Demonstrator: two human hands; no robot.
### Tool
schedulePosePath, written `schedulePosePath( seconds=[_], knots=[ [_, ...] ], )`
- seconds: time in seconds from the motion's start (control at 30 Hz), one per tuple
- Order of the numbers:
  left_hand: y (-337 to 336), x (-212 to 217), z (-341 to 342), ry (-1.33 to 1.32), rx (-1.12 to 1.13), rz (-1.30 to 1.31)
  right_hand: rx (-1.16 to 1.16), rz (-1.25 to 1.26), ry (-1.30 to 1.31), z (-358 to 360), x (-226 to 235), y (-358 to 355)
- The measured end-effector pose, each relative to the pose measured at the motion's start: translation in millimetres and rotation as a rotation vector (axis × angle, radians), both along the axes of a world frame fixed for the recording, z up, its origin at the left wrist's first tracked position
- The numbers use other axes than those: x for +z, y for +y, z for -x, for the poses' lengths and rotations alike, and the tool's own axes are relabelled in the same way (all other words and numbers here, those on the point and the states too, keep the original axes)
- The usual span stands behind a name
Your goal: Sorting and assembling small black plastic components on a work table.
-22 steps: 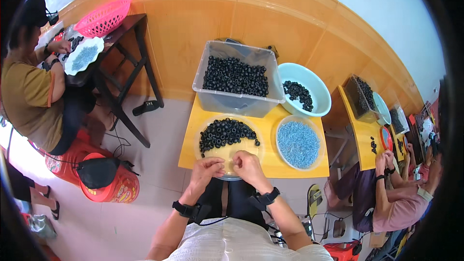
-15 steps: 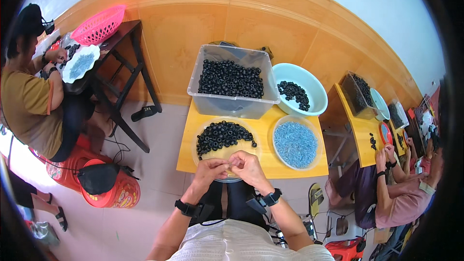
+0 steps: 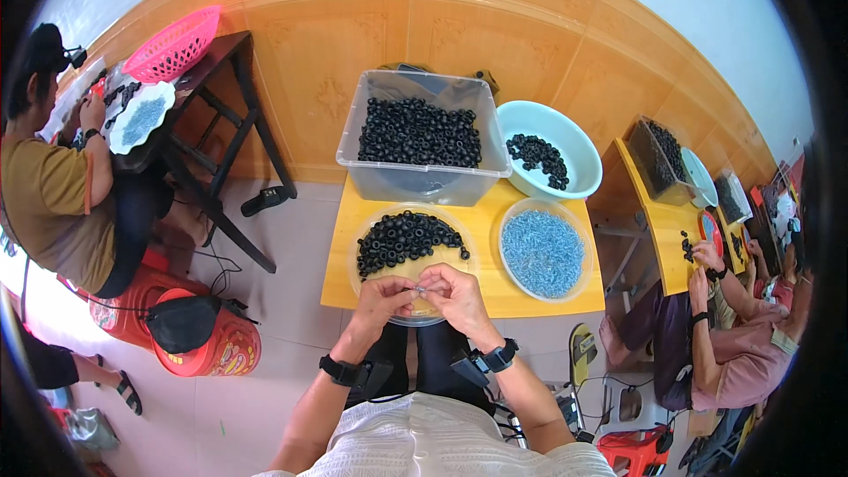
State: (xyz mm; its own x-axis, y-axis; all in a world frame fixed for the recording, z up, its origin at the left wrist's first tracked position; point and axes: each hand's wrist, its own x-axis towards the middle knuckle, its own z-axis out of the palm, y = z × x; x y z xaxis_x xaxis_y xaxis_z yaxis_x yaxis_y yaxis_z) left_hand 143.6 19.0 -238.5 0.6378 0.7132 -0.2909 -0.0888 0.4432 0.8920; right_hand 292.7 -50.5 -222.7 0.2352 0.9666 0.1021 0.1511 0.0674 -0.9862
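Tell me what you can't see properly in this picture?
- The tiny part pinched between the left hand and right hand: too small, and the fingertips cover it (head view).
- The near side of the clear dish: hidden under both hands.
- The blue bits in the round tray: too small to tell their shape.
- The far bins: squashed by the fisheye rim.

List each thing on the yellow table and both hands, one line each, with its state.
Clear rectangular plastic bin: lidless, holds many black rings.
Pale blue round bowl: partly filled with black rings.
Clear round dish: black rings heaped at its far side.
Second clear round dish: full of small silvery-blue parts.
Left hand: pinching a tiny part.
Right hand: fingertips meeting the left's.
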Motion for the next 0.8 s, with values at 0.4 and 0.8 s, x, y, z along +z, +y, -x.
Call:
schedulePosePath(
  seconds=[0.4,0.8],
  knots=[
    [-2.6,-0.3,-8.4,0.046,0.037,-0.046,-0.108,-0.056,-0.298,3.5,6.7,-2.4],
    [6.2,-6.9,-6.4,0.108,-0.063,-0.022,-0.070,0.054,-0.243,0.2,5.2,-0.5]
  ],
)
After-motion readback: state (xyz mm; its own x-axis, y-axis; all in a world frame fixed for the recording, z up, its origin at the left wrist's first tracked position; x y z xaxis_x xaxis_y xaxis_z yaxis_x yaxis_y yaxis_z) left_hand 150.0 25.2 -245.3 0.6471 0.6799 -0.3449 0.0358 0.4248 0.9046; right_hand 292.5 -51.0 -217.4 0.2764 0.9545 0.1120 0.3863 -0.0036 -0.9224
